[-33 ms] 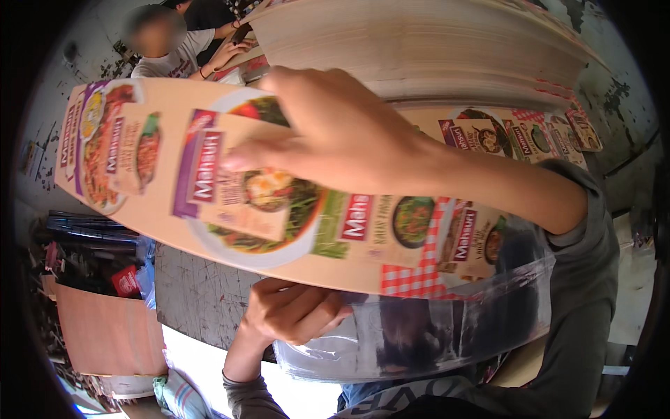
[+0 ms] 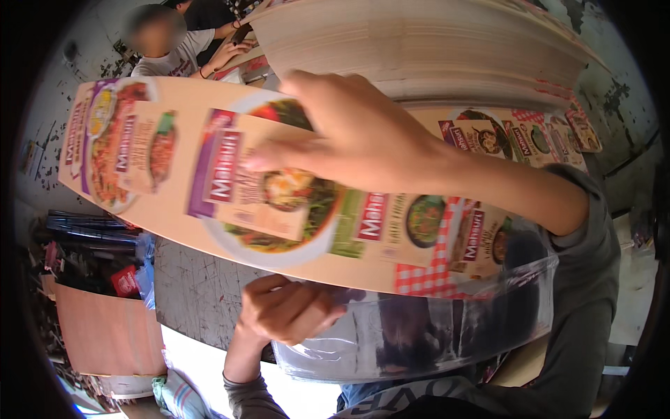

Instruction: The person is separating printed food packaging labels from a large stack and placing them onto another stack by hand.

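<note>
A long cardboard panel (image 2: 183, 157), printed with pictures of food dishes and red-and-white check, lies slanted across the view. My right hand (image 2: 370, 133) reaches over its upper edge, thumb on the printed face; the other fingers are partly hidden. The panel's right end sits within a clear plastic sleeve (image 2: 419, 335), which spreads toward my body. Below the panel's lower edge, my left hand (image 2: 289, 307) is closed with curled fingers at the sleeve's left edge, pinching the plastic.
Behind the panel rises a tall stack of cardboard sheets (image 2: 433, 56), with more printed panels (image 2: 488, 136) in front of it. A scratched grey table (image 2: 192, 286) lies underneath. Another person (image 2: 171, 63) works at the far left. A brown board (image 2: 108, 328) stands at lower left.
The panel has slid a little to the right, further into the sleeve, and my right hand has moved right with it. My left hand has shifted slightly left.
</note>
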The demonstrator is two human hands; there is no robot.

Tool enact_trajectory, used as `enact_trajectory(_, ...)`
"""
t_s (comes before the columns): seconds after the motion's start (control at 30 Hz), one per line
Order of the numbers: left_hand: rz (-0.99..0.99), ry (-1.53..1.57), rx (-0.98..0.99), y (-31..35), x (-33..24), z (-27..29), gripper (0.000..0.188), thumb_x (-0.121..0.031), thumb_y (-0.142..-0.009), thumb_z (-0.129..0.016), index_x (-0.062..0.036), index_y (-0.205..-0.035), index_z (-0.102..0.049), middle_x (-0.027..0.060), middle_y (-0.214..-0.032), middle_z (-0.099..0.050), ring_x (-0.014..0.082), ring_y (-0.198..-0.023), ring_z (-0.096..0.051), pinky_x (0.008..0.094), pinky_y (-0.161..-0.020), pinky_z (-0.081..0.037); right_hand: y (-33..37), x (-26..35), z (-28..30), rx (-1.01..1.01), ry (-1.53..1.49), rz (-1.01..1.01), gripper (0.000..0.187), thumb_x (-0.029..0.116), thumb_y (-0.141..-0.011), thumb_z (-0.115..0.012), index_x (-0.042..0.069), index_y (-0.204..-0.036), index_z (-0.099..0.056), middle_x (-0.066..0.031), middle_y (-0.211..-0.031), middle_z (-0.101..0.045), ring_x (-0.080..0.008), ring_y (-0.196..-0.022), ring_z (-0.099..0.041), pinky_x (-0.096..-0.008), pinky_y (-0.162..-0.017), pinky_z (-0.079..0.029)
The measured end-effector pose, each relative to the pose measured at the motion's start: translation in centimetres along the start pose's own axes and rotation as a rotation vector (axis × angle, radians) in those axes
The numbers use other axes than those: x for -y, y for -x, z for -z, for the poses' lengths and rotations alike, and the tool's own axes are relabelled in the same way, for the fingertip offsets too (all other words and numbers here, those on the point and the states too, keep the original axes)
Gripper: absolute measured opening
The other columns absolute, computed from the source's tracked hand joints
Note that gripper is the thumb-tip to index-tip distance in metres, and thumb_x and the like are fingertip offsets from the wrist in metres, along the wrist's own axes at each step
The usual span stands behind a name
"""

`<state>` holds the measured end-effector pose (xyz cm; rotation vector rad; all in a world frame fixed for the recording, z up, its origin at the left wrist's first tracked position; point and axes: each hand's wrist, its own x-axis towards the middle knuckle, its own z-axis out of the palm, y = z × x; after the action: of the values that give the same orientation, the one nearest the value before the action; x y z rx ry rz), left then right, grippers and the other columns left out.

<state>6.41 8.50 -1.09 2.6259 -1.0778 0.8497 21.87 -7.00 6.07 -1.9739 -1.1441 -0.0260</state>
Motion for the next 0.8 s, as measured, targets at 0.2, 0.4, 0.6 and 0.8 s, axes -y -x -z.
enact_trajectory(0.2, 0.342, 0.163, 0.216, 0.8, 2.2, 1.9, 0.026, -0.022, -0.061, -0.077, -0.0080, -0.067, -0.056, 0.0024, -0.063, -0.057, 0.0176, -0.058, -0.058, 0.0295, -0.052, -0.042, 9.0, -6.3, 3.7, 0.149, 0.203, -0.026, 0.044, 0.039, -0.072, -0.071, 0.001, -0.084, -0.052, -0.0134, -0.058, -0.055, -0.0260, -0.050, -0.055, -0.0355, -0.049, -0.040)
enact_trajectory(0.4, 0.657, 0.327, 0.164, 3.7, 0.5, 2.0, 0.033, -0.016, -0.063, -0.076, -0.0053, -0.087, -0.057, 0.0123, -0.104, -0.051, 0.0274, -0.089, -0.059, 0.0379, -0.072, -0.049, 14.9, -6.5, 8.3, 0.317, 0.185, -0.260, 0.045, 0.037, -0.068, -0.073, 0.001, -0.088, -0.053, -0.0130, -0.064, -0.053, -0.0247, -0.057, -0.054, -0.0331, -0.053, -0.040)
enact_trajectory(0.6, 0.738, 0.309, 0.103, 3.7, 0.0, 1.6, 0.030, -0.016, -0.063, -0.076, -0.0041, -0.083, -0.057, 0.0122, -0.102, -0.047, 0.0270, -0.085, -0.057, 0.0364, -0.070, -0.047, 17.9, -7.8, 11.0, 0.194, 0.315, -0.154, 0.048, 0.041, -0.066, -0.070, 0.000, -0.079, -0.050, -0.0107, -0.062, -0.046, -0.0233, -0.052, -0.049, -0.0322, -0.051, -0.037)
enact_trajectory(0.8, 0.805, 0.328, 0.061, 3.8, -0.1, 1.6, 0.027, -0.014, -0.065, -0.075, -0.0020, -0.080, -0.056, 0.0107, -0.090, -0.052, 0.0224, -0.073, -0.053, 0.0322, -0.070, -0.043, 18.3, -8.5, 11.1, 0.155, 0.297, -0.095, 0.043, 0.039, -0.066, -0.066, 0.000, -0.076, -0.049, -0.0101, -0.059, -0.041, -0.0234, -0.050, -0.044, -0.0326, -0.050, -0.035)
